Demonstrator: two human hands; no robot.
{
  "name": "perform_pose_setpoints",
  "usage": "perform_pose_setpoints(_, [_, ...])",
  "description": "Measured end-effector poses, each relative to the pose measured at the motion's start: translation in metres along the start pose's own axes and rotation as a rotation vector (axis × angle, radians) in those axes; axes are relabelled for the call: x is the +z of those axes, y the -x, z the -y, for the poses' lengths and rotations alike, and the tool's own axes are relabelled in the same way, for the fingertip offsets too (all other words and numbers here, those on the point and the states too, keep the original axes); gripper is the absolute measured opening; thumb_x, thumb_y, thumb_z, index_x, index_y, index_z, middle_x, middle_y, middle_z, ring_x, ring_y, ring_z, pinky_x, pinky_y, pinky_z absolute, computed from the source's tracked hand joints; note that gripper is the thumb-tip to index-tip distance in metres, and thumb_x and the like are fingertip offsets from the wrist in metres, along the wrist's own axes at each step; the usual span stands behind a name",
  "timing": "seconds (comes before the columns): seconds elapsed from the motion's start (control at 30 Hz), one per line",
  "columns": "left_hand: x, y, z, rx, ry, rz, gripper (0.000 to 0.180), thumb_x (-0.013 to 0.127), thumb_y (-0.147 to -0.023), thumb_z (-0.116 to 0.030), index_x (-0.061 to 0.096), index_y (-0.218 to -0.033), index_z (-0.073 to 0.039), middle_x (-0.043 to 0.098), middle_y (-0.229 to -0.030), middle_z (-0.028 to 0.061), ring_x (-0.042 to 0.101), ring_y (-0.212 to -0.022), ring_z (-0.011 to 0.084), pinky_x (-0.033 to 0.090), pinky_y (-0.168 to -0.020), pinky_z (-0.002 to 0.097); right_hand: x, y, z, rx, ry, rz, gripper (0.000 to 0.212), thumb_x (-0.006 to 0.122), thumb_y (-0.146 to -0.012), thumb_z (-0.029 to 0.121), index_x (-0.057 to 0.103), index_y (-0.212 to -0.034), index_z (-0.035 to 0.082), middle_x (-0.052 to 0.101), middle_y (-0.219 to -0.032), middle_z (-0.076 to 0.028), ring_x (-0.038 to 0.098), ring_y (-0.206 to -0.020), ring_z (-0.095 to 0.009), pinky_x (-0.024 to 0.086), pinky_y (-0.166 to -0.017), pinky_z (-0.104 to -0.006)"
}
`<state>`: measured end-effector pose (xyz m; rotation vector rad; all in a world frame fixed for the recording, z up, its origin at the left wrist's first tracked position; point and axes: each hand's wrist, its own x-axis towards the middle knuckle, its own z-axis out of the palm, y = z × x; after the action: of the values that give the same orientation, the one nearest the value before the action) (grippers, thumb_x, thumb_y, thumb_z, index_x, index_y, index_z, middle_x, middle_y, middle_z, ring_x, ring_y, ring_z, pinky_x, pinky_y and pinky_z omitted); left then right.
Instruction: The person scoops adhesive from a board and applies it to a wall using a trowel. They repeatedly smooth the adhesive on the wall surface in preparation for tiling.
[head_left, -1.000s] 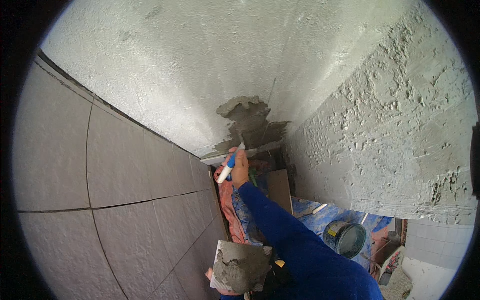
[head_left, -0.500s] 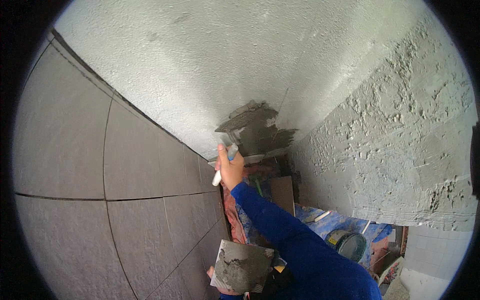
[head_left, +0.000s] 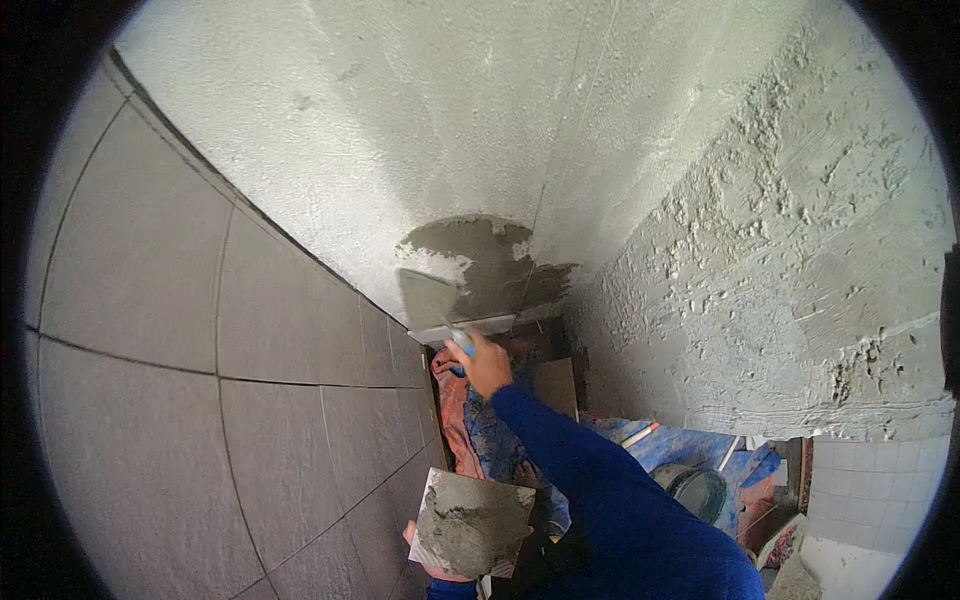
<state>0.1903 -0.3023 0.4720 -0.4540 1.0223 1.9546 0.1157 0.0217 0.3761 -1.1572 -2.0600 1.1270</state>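
My right hand (head_left: 488, 364) is closed round the handle of a trowel (head_left: 428, 294), whose flat blade lies against the pale rough wall ahead. Beside and above the blade spreads a dark wet patch of mortar (head_left: 490, 262) with ragged edges, low in the corner. Closer to me, my left hand (head_left: 410, 533) grips a square white board (head_left: 425, 552) at its left side, keeping it roughly level. A thick heap of grey mortar (head_left: 475, 518) covers most of that board. Most of the left hand is hidden beneath it.
Large grey-brown tiles (head_left: 285, 320) cover the left wall. Pitted plaster (head_left: 740, 290) forms the right wall. Below lie a reddish cloth (head_left: 453, 410), a blue sheet (head_left: 655, 455), a brown panel (head_left: 556, 386) and a dark bucket (head_left: 700, 493). A white strip (head_left: 495, 324) runs along the wall's foot.
The trowel has come down the wall, its blade now left of and below the patch. The thick mortar ridge there is spread flatter and wider leftward. The board has shifted slightly left.
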Motion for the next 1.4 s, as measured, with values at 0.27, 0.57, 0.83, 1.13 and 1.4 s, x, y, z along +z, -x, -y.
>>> perform_pose_setpoints(0.27, [0.015, 0.003, -0.003, 0.013, 0.008, 0.156, 0.084, 0.045, -0.096, -0.074, 0.057, -0.154, -0.014, 0.057, -0.154, 0.0164, 0.057, -0.136, 0.0432, 0.048, -0.109, 0.0642, -0.021, -0.022, 0.035, 0.098, -0.588, -0.29, 0.055, 0.074, -0.099, 0.047, 0.071, -0.124, -0.002, 0.076, -0.11, -0.029, 0.074, -0.105, -0.042, 0.055, -0.092, -0.0466])
perform_pose_setpoints(0.57, [0.014, -0.002, -0.002, -0.119, 0.513, 0.208, 0.087, 0.04, -0.1, -0.076, 0.048, -0.161, -0.015, 0.048, -0.163, 0.0169, 0.052, -0.141, 0.0457, 0.043, -0.115, 0.0663, -0.085, -0.005, 0.022, -0.083, 0.004, 0.055, 0.078, 0.072, -0.097, 0.058, 0.066, -0.127, -0.013, 0.073, -0.1, -0.036, 0.072, -0.099, -0.052, 0.056, -0.088, -0.0515])
perform_pose_setpoints(0.83, [0.046, 0.002, -0.004, -0.13, 0.635, 0.433, 0.072, 0.047, -0.105, -0.064, 0.058, -0.153, -0.011, 0.058, -0.154, 0.0199, 0.056, -0.139, 0.0429, 0.044, -0.116, 0.0624, -0.316, 0.141, 0.096, -0.071, -0.018, 0.447, 0.042, 0.063, -0.109, 0.039, 0.065, -0.111, -0.003, 0.071, -0.087, -0.026, 0.07, -0.076, -0.034, 0.052, -0.071, -0.0443])
perform_pose_setpoints(1.13, [0.128, 0.026, -0.002, -0.106, 0.615, 0.735, 0.059, 0.041, -0.111, -0.05, 0.057, -0.152, -0.011, 0.062, -0.152, 0.014, 0.055, -0.141, 0.0365, 0.042, -0.12, 0.0535, -0.369, 0.236, 0.157, -0.238, 0.189, 0.439, 0.038, 0.056, -0.112, 0.035, 0.062, -0.106, -0.001, 0.068, -0.087, -0.027, 0.068, -0.085, -0.05, 0.051, -0.073, -0.0528])
perform_pose_setpoints(1.4, [0.146, 0.038, -0.003, -0.044, 0.654, 0.827, 0.064, 0.04, -0.111, -0.054, 0.052, -0.157, -0.011, 0.054, -0.16, 0.0168, 0.051, -0.145, 0.0391, 0.037, -0.123, 0.0554, -0.464, 0.288, 0.188, -0.052, 0.436, 0.541, 0.035, 0.062, -0.108, 0.033, 0.064, -0.117, 0.0, 0.069, -0.09, -0.031, 0.065, -0.088, -0.054, 0.051, -0.071, -0.0559])
